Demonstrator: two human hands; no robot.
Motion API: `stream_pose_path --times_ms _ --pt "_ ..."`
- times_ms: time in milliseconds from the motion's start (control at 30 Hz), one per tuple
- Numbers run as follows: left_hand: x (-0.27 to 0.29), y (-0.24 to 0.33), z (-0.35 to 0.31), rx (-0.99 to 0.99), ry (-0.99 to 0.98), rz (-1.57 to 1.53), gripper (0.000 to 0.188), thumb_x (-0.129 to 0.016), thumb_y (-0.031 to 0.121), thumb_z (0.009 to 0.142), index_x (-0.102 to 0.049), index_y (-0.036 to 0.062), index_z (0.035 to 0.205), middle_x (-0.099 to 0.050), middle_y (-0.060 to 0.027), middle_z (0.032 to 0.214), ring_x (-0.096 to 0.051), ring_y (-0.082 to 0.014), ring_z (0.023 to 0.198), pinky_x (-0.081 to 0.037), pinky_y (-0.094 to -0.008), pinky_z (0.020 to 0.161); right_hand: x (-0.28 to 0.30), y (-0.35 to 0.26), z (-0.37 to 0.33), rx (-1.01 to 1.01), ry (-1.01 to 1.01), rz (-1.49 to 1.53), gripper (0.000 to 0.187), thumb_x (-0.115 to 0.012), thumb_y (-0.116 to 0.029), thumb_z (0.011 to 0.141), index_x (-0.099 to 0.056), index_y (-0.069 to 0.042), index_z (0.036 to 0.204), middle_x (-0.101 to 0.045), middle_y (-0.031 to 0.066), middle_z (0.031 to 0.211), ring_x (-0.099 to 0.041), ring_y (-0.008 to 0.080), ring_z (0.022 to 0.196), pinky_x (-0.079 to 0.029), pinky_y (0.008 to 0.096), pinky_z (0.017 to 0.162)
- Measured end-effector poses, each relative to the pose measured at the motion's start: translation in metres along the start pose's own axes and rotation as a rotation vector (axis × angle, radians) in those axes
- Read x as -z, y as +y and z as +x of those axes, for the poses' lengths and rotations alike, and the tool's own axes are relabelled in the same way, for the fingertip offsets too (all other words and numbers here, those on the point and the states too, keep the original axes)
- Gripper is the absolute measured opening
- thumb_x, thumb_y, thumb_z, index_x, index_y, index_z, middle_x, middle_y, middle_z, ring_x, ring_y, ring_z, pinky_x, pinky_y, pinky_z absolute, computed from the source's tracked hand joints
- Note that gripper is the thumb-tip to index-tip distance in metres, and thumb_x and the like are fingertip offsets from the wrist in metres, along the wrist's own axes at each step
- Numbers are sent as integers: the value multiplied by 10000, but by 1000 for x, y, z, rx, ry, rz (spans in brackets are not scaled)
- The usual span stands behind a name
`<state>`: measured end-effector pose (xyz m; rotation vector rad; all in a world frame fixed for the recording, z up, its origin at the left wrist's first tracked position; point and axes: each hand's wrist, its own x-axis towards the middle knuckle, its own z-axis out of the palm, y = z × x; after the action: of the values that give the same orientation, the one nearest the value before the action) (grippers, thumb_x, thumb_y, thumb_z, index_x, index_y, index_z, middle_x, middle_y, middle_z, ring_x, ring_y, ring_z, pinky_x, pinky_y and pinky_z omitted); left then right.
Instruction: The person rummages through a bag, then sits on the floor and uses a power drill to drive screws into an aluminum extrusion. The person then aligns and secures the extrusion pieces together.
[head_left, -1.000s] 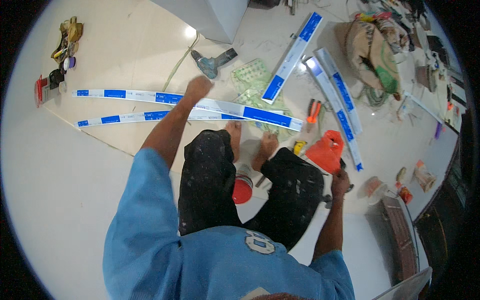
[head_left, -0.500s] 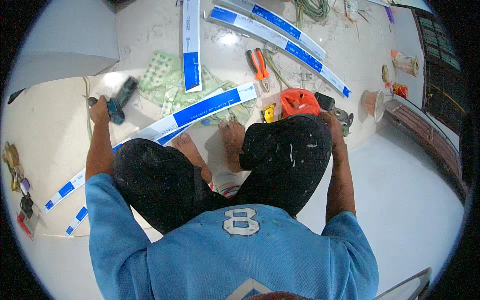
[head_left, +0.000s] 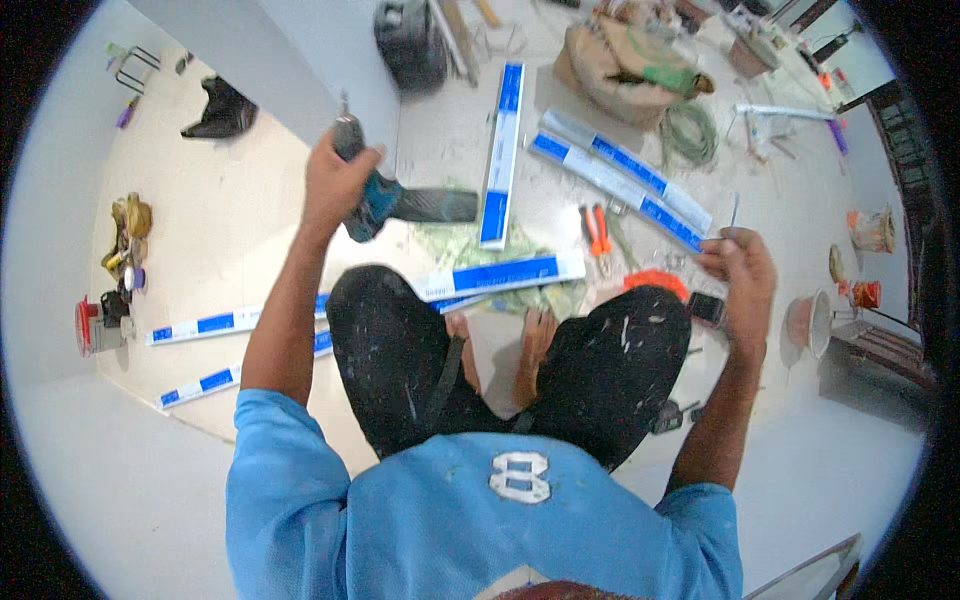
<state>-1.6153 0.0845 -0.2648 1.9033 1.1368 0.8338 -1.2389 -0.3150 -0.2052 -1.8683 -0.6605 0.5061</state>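
Observation:
My left hand [head_left: 332, 185] is wrapped round a teal and black cordless drill [head_left: 375, 208]. The drill's chuck points away from me and its black battery end lies to the right. Off to the right, above the floor, my right hand [head_left: 745, 268] pinches a thin metal rod [head_left: 736, 208], like a drill bit, which sticks up past the fingers. Beyond my knees lie long white and blue wrapped aluminium strips [head_left: 505, 272]. Orange-handled pliers [head_left: 597, 235] rest on the floor between the strips and my right hand.
A red plastic bag [head_left: 655, 283] and a black box-shaped thing [head_left: 706, 308] sit by my right knee. Farther off are a brown sack [head_left: 625, 75], a coil of green cable [head_left: 690, 135] and a black bag [head_left: 410, 45]. A bucket [head_left: 808, 325] stands at right.
My left hand has lifted the drill and brought it inward. My right hand has come up from beside my right knee with the thin rod. The view has shifted, showing more floor ahead.

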Motion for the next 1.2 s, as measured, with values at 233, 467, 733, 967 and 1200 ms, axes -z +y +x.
stream_pose_path --times_ms 233,467,733,967,1200 --pt "-68 152 -52 -193 -165 -115 353 -849 244 895 -662 7 1080 -644 -33 810 -571 -130 733 -496 -328 680 -72 -77 -18 318 -122 324 146 -782 -51 945 -722 14 1062 -704 21 911 -624 91 828 -525 276 768" --pt "-125 213 -103 -261 -322 -189 346 -846 225 898 -657 23 1106 -687 -86 814 -634 -182 714 -515 -366 668 -84 -134 0 484 -64 639 196 -753 -25 977 -712 31 1160 -760 75 992 -704 109 913 -577 268 822" --pt "-143 237 -128 -272 -432 -121 368 -853 252 891 -637 5 1058 -719 -191 853 -718 -330 772 -540 -450 704 -55 -119 -4 462 -85 502 225 -701 45 981 -682 73 1203 -779 160 1095 -762 190 1034 -637 328 917" --pt "-146 230 -127 -299 -463 -140 358 -851 258 893 -611 9 985 -693 -179 807 -702 -333 744 -529 -458 684 -41 -117 2 377 -228 466 231 -696 49 979 -681 76 1207 -782 176 1092 -771 214 1038 -644 343 923" --pt "-153 228 -129 -302 -437 -232 378 -853 280 890 -605 9 980 -672 -174 775 -693 -363 729 -520 -468 670 -38 -119 9 307 -319 523 295 -700 22 984 -672 82 1272 -782 200 1113 -770 216 1056 -634 341 926"
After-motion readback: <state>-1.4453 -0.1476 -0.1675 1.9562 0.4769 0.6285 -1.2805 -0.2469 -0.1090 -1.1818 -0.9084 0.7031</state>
